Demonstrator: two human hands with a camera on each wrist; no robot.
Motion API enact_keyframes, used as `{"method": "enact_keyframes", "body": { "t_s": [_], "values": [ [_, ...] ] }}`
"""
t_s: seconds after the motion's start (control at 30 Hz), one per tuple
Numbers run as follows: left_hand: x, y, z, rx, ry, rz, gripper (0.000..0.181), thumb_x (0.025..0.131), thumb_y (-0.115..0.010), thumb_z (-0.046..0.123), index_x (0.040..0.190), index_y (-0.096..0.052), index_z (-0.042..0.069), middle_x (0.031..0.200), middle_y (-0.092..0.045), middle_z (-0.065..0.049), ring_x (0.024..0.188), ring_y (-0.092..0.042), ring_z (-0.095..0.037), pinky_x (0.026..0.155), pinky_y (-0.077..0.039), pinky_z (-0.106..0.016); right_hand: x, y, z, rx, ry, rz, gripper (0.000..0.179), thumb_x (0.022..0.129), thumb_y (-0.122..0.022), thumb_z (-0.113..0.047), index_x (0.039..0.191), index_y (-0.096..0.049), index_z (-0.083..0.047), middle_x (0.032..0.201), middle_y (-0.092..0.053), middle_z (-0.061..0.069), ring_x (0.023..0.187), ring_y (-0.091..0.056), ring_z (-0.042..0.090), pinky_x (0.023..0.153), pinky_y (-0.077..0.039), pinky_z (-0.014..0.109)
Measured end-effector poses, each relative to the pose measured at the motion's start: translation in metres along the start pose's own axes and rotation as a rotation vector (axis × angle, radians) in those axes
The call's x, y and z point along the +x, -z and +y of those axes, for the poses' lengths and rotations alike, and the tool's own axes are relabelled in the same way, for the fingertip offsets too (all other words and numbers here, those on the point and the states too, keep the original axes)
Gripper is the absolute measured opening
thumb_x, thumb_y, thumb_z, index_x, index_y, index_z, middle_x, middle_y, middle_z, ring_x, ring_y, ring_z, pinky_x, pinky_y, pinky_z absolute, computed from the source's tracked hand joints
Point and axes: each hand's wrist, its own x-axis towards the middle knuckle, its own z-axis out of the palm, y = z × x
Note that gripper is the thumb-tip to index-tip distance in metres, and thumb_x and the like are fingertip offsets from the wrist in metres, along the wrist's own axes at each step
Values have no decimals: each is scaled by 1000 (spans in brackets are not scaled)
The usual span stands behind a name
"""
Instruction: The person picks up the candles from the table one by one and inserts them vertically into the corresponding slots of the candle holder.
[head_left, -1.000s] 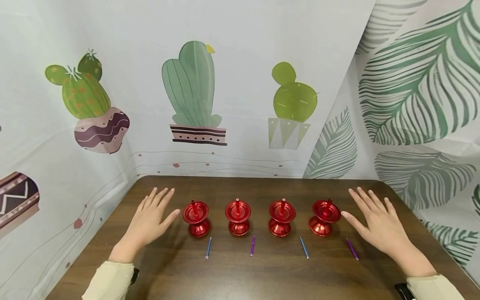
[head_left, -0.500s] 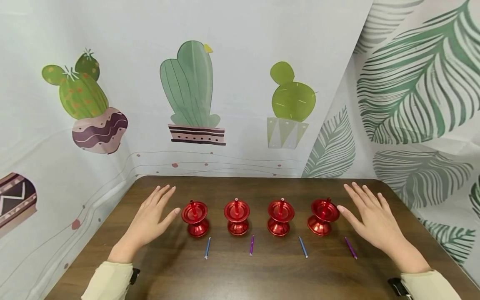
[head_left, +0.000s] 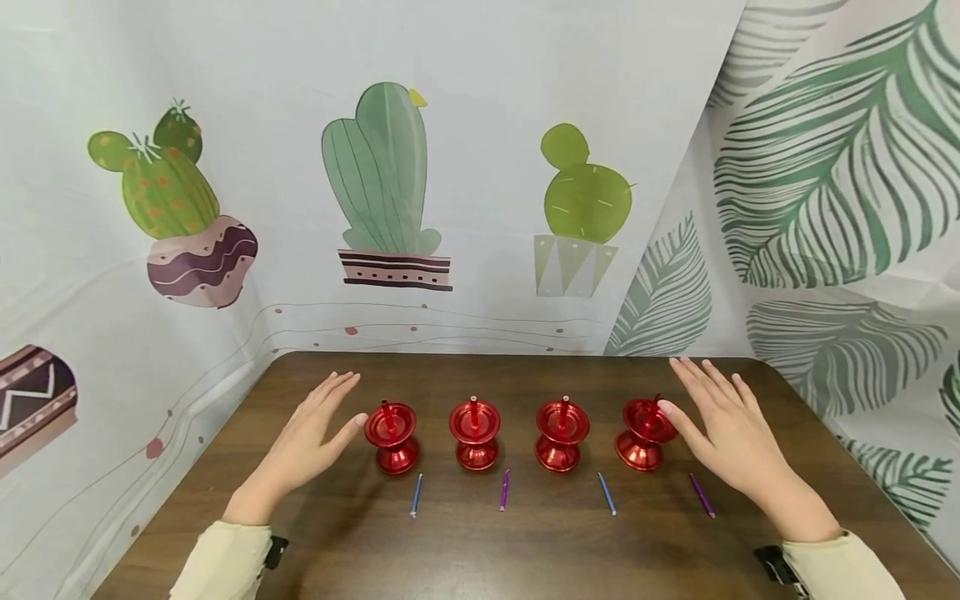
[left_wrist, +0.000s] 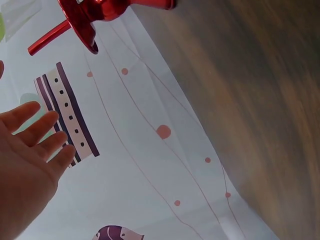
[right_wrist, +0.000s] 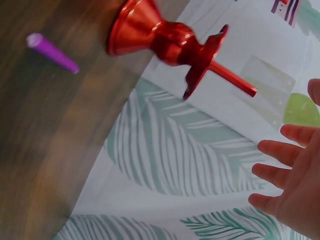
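Note:
Several shiny red candle holders stand upright in a row, each with a thin red tube rising from its dish. My left hand [head_left: 311, 442] hovers beside the leftmost holder [head_left: 397, 457], fingers extended and holding nothing. At the other end, my right hand [head_left: 731, 433] is raised by the rightmost holder [head_left: 637, 452]; its thumb overlaps that dish in the head view. The right wrist view shows a gap between hand and holder. Thin candles lie before the holders, alternating blue [head_left: 416, 496] and purple [head_left: 504, 492], with another blue candle [head_left: 607, 494] and a purple candle [head_left: 702, 496] further right.
Everything stands on a dark brown wooden table [head_left: 480, 558] with rounded far corners. White cloth [head_left: 487, 100] printed with cacti and leaves hangs behind and along the sides. Two middle red holders, one of them the centre-left holder [head_left: 477, 455], stand between the hands.
My right hand has moved left, towards and partly in front of the rightmost holder. The left hand has shifted slightly right. Holders and candles stay in place.

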Motion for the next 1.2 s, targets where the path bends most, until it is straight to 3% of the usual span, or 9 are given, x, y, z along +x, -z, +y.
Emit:
{"method": "enact_keyframes", "body": {
  "t_s": [0.33,0.63,1.2],
  "values": [
    [0,-6,2,-161,77,-93,58,94,-63,28,144,-42,8,149,-37,-19,138,-30,-39,105,-29,-62,11,-2,-21,58,23,33,60,97,-56,-32,148,-36,-8,144,-44,19,136,-34,39,116,-9,51],
    [2,-12,-1,-206,27,-116,58,92,-66,20,143,-43,7,145,-42,-21,133,-38,-41,102,-35,-61,24,-3,-43,112,54,44,58,98,-54,-32,148,-37,-8,145,-44,19,136,-34,40,116,-11,51],
    [4,-26,-18,-299,67,-228,54,94,-63,26,140,-47,3,142,-46,-20,135,-35,-43,104,-32,-61,48,-15,-88,182,120,35,60,95,-59,-28,148,-37,-7,146,-44,15,138,-33,37,116,-13,49]
  ]
}}
